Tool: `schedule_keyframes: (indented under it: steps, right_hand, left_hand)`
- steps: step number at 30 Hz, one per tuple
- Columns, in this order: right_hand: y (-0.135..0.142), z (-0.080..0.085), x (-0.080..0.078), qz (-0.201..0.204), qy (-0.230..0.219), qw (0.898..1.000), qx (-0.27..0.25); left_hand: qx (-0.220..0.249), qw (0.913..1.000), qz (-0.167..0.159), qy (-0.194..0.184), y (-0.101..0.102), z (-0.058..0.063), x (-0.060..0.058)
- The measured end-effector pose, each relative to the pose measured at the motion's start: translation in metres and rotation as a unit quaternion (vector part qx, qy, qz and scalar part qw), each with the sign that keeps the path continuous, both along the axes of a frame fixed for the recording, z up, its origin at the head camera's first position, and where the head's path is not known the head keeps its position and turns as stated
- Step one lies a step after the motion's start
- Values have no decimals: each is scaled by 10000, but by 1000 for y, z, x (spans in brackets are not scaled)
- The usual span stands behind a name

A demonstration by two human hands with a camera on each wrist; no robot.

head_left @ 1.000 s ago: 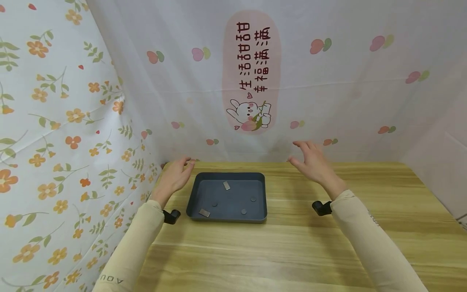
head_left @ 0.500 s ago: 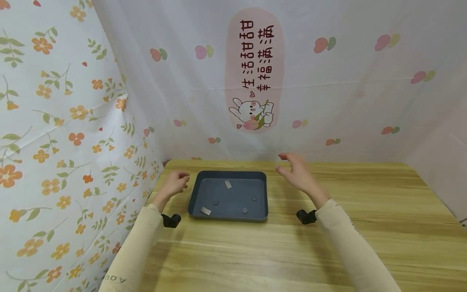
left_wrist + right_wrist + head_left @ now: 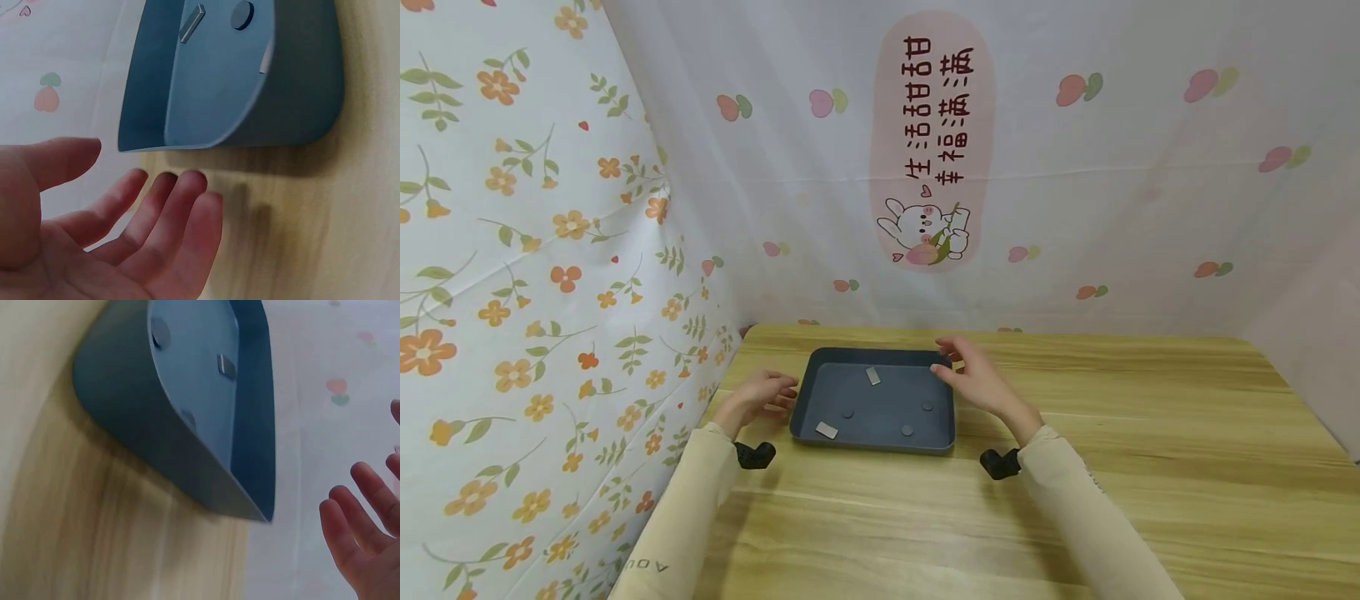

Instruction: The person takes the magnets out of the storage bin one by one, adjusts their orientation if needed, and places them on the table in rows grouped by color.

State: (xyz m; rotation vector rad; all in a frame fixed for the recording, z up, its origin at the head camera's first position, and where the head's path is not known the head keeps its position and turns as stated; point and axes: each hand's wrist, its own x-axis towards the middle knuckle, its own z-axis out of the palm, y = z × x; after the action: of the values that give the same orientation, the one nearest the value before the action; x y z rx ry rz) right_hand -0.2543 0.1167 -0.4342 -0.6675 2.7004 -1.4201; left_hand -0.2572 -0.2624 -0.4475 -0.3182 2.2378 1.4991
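A dark blue-grey rectangular tray lies on the table. Inside it are two flat silvery rectangular pieces and three small dark discs. At the tray's left side is my left hand, palm turned toward the wall; the left wrist view has its loosely bent fingers just short of the rim, holding nothing. My right hand hovers by the far right corner, thumb and fingers spread apart and overlapping the rim in the head view. In the right wrist view its fingers appear apart from the tray.
The wood-grain table extends in front of the tray and to its right. A white printed cloth hangs behind the table's far edge, and a flowered cloth hangs close along the left. Black wrist mounts protrude beneath both forearms.
My right hand has come left and down to the tray's right side. The left hand has lowered beside the left wall. Tray and pieces stay put while the head view shifts slightly.
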Motion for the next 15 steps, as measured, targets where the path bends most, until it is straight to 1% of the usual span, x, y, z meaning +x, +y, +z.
schedule_keyframes:
  steps: [3,7,11,15]
  right_hand:
    - [-10,-5,2,93,-36,9999,34]
    - [-24,-10,5,200,-122,9997,-2]
    - [-37,-14,9,286,-309,9991,-90]
    - [-49,-19,12,383,-430,9981,-213]
  left_hand:
    - [175,9997,66,-174,-1,-6,-2]
    - [217,9996,75,-176,-2,-10,-3]
    - [261,9994,125,-215,-2,-13,-4]
    - [296,9992,105,-257,-1,-15,-4]
